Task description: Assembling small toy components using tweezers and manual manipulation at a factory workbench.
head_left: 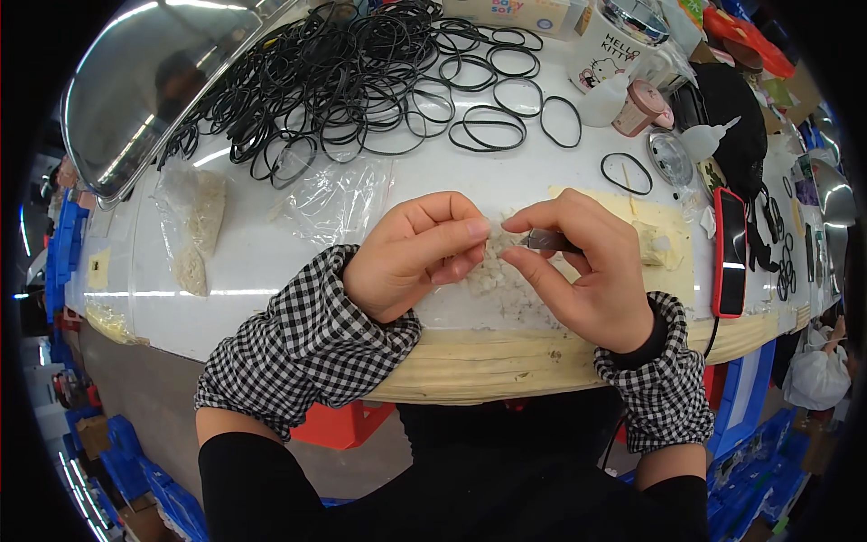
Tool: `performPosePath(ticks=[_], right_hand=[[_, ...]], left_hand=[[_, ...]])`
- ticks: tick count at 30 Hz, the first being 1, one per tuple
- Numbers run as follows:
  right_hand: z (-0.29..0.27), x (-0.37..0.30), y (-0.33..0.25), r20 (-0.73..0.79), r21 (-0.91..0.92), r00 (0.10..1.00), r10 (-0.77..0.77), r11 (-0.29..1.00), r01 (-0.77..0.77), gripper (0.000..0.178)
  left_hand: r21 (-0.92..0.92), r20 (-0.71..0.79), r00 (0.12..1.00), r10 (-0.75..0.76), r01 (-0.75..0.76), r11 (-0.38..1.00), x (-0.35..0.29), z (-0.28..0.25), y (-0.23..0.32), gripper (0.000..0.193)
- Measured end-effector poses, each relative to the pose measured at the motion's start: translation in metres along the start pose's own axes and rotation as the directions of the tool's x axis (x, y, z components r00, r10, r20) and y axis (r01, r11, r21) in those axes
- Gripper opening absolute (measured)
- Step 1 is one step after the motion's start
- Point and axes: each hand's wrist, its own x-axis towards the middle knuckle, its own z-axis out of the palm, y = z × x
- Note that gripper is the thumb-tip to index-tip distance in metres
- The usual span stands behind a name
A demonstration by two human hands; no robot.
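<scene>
My left hand is closed in a pinch, thumb against forefinger, on something too small to make out. Facing it, my right hand grips a small dark metal clipper that looks like a nail clipper, its front end pointing toward the left fingertips. A small gap separates the two hands. Below them, a pile of small whitish pieces lies on the white table close to its front edge, partly hidden by the fingers.
Many black rubber rings are heaped at the back. A bag of whitish pieces and a clear plastic bag lie left. Toward the right are a red-cased phone, squeeze bottles and a white canister.
</scene>
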Motion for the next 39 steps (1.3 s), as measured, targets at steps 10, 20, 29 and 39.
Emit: performPosePath(ticks=[10, 20, 29, 39], right_hand=[[-0.002, -0.003, 0.0, 0.122, -0.017, 0.993, -0.002, 1.0, 0.004, 0.029], [-0.003, 0.0, -0.005, 0.043, -0.084, 0.996, 0.075, 0.994, -0.071, 0.013], [0.003, -0.002, -0.002, 0.051, -0.279, 0.999, -0.016, 0.96, 0.03, 0.033], [0.003, -0.003, 0.002, 0.001, -0.418, 0.994, -0.109, 0.903, 0.099, 0.036]], left_hand=[[0.044, -0.137, 0.991, 0.012, -0.006, 0.999, -0.001, 0.001, 0.001, 0.016], [0.132, -0.148, 0.988, 0.041, -0.022, 0.991, -0.001, 0.004, 0.001, 0.016], [-0.148, 0.159, 0.987, 0.036, -0.013, 0.989, 0.001, -0.003, -0.01, 0.015], [-0.142, 0.198, 0.98, 0.027, 0.001, 0.99, 0.003, 0.0, -0.009, 0.015]])
